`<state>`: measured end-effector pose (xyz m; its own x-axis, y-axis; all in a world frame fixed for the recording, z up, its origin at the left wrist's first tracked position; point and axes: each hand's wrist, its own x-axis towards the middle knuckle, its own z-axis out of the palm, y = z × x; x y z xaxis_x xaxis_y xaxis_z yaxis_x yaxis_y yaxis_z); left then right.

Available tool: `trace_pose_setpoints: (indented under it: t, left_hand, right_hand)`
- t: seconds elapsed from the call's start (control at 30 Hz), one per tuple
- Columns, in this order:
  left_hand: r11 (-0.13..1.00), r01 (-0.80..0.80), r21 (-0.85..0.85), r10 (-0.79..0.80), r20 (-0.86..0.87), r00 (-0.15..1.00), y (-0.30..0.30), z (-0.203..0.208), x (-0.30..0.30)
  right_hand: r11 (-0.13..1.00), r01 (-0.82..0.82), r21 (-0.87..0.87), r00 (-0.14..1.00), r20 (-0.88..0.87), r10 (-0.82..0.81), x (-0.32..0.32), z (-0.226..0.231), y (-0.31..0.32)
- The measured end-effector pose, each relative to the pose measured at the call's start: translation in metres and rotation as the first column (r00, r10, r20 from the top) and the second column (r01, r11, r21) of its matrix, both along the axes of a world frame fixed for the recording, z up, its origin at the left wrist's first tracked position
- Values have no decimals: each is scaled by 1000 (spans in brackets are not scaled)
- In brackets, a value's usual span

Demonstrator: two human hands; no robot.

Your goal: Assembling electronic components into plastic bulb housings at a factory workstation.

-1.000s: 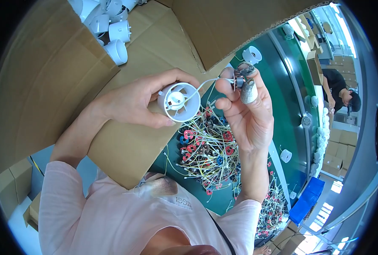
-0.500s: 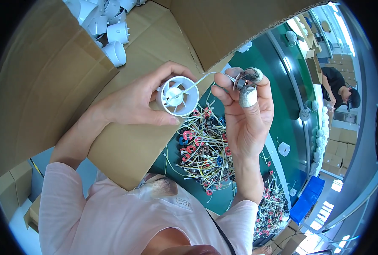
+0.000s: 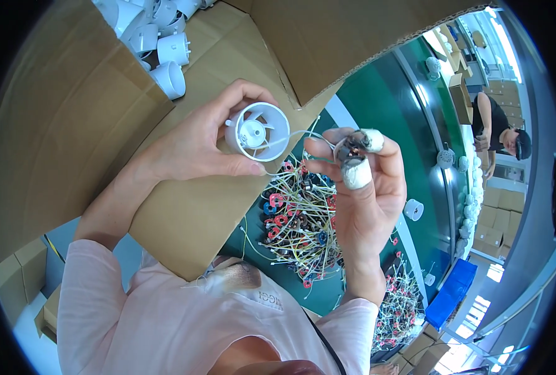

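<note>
My left hand [image 3: 193, 137] is wrapped round a white plastic cylindrical housing [image 3: 277, 125], whose open end with inner vanes and a round hub faces up. Thin pale wires [image 3: 298, 133] run from inside the housing across to my right hand [image 3: 368, 181]. There, the taped thumb and a taped finger pinch a small dark motor [image 3: 349, 150] with coppery parts. The two hands are a short way apart, above the edge of a cardboard flap. Below them lies a heap of wired small motors [image 3: 303, 219] with red, blue and dark parts.
An open cardboard box [image 3: 209, 81] holds several white housings [image 3: 173, 49] at upper left. Right of it runs a green conveyor belt [image 3: 378, 94] carrying white pieces. Another wired heap [image 3: 398, 306] and a blue bin [image 3: 451, 294] are at lower right. A co-worker [image 3: 496, 128] stands beyond the belt.
My right hand has lowered slightly with the motor and turned a little. The housing in my left hand has risen and tilted slightly. White pieces on the belt have shifted.
</note>
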<state>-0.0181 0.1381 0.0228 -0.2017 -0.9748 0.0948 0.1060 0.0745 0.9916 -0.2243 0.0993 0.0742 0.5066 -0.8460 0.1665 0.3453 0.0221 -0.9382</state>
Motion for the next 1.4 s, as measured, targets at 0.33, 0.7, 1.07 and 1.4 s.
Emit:
trace_pose_setpoints:
  t: [0.33, 0.7, 1.07, 1.4]
  left_hand:
    - [986, -18, -167, 55, 216, 975, 3, 1, -8]
    - [915, -75, -396, 246, 402, 882, 11, 16, -18]
    - [986, 13, -164, 38, 299, 953, 15, 17, -19]
    - [990, -50, -129, 84, 276, 957, 14, 14, -23]
  right_hand:
    - [996, 93, 17, 979, -184, -88, -16, 4, 7]
    - [973, -225, -46, 829, -534, 166, 0, 11, 7]
    - [757, -287, -587, 730, -646, -224, -1, 7, -5]
    - [441, -263, -858, 783, -457, -421, -1, -6, -2]
